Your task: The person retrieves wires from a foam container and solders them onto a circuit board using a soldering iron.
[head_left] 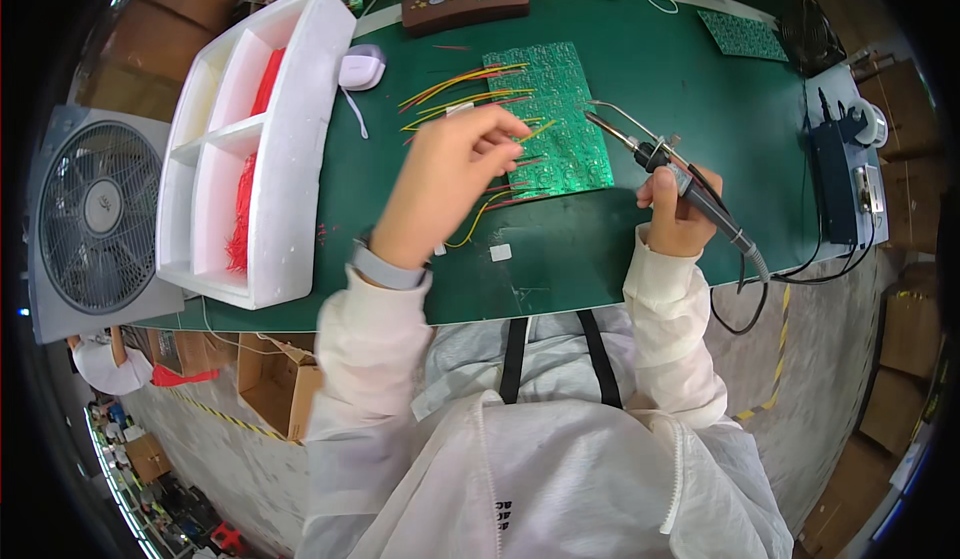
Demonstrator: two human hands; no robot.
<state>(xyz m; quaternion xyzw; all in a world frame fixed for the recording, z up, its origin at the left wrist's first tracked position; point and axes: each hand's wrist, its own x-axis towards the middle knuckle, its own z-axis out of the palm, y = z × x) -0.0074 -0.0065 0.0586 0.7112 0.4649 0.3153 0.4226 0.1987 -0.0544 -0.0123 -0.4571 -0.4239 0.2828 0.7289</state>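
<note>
A green circuit board panel (562, 84) lies on the green-topped bench, with several red and yellow wires (455, 84) reaching off its left side. My left hand (450, 164) is over the panel's left edge, fingers pinched on a thin yellow wire (540, 131) whose end points up and right over the board. To the right of the panel, my right hand (680, 209) grips the handle of a soldering iron (728, 227). A thin curved metal tube is clamped alongside its barrel. The iron's tip is near the board's right edge; whether it touches cannot be made out.
On the left stands a white foam box (300, 209) with red wires in its compartments, beside a fan (100, 199). A brown case (465, 6) and a lilac gadget (362, 67) sit farther back. At right are a soldering station (838, 174), its cable, and another board (742, 36).
</note>
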